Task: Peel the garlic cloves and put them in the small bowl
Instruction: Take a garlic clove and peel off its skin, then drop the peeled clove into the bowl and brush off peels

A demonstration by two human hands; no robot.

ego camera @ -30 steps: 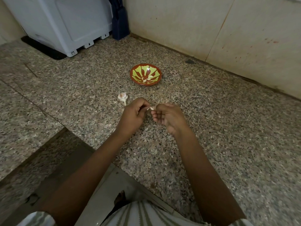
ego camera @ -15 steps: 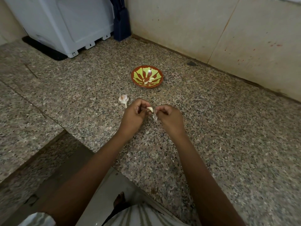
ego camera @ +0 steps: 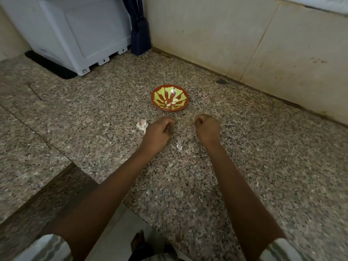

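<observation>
A: Both apart, left hand (ego camera: 158, 130) and right hand (ego camera: 207, 127) curled. Holding anything?
B: Can't tell. The garlic (ego camera: 141, 125) sits beside the left, probably for easy reach; peeled cloves (ego camera: 170, 104) are in the bowl (ego camera: 153, 97).

Left hand (ego camera: 157, 132) and right hand (ego camera: 207, 129) curl apart before the small bowl (ego camera: 160, 95), garlic bulb (ego camera: 141, 125) beside the left.

I see a dim, warm, evenly lit view. One small white glare spot sits on the bowl (ego camera: 160, 95). Shadows on the tabletop (ego camera: 244, 147) are faint and soft. Wide-angle distortion bends the wall (ego camera: 216, 34) toward the edges, and the sleeves (ego camera: 47, 247) at the bottom corners are blurred.
</observation>
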